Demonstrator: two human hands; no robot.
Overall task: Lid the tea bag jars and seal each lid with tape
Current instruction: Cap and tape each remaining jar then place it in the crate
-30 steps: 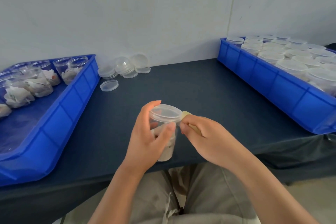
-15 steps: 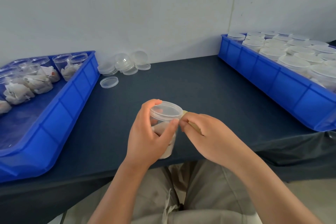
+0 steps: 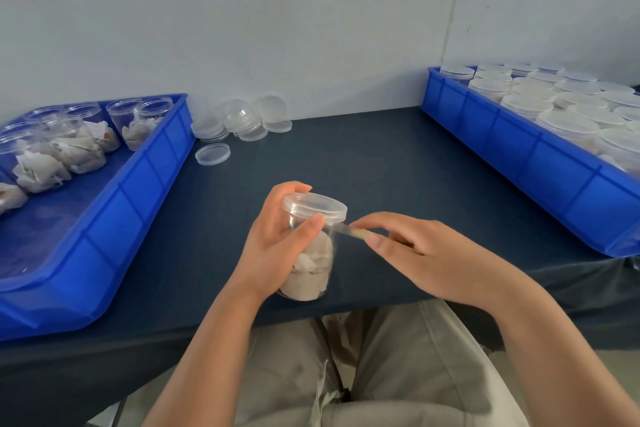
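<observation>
Head view: left hand (image 3: 277, 246) grips jar (image 3: 311, 270), fingers curled round it, at table (image 3: 381, 156) front edge, 6 o'clock. At its 3 o'clock, right hand (image 3: 426, 253) pinches tape strip (image 3: 349, 230) attached just under lid (image 3: 314, 206). At 11 o'clock: loose lids (image 3: 242, 121).

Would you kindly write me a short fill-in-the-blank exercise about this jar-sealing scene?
1. The left hand grips a jar of tea bags that already wears its ____.
2. The fingers of the right hand pinch a strip of ____ that runs to the jar.
3. The lidded jars stand in the blue tray on the person's ____ side.
Missing words: lid; tape; right.
</observation>
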